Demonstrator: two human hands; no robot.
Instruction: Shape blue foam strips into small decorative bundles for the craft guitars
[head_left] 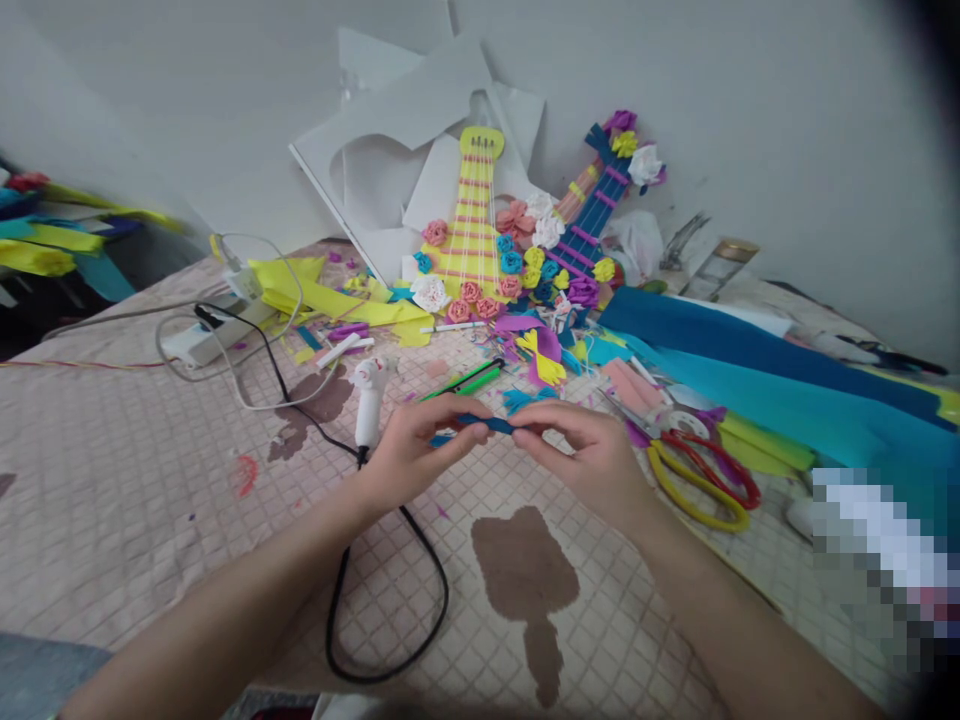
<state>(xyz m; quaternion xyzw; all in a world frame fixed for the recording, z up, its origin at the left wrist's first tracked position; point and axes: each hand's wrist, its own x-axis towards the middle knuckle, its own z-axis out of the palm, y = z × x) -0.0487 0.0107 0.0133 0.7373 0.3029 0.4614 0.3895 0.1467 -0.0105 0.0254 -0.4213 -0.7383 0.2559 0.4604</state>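
Between my two hands, above the middle of the table, is a narrow strip of dark blue crepe paper [496, 424]. My left hand [424, 445] pinches its left end between thumb and fingers. The right end sits in the fingertips of my right hand [589, 450]. Just beyond the hands lie a green utility knife [472, 380] and a light blue paper piece with a fringed edge [529, 398]. A white glue gun [367, 405] stands to the left of my left hand. Scissors with red and yellow handles [701, 485] rest to the right of my right hand.
Paper-flowered guitar shapes, one yellow [474, 220] and one blue [592, 220], lean at the back wall. A power strip [217, 330] and the glue gun's black cable [442, 610] lie on the left. Blue crepe sheets [750, 345] spread across the right side.
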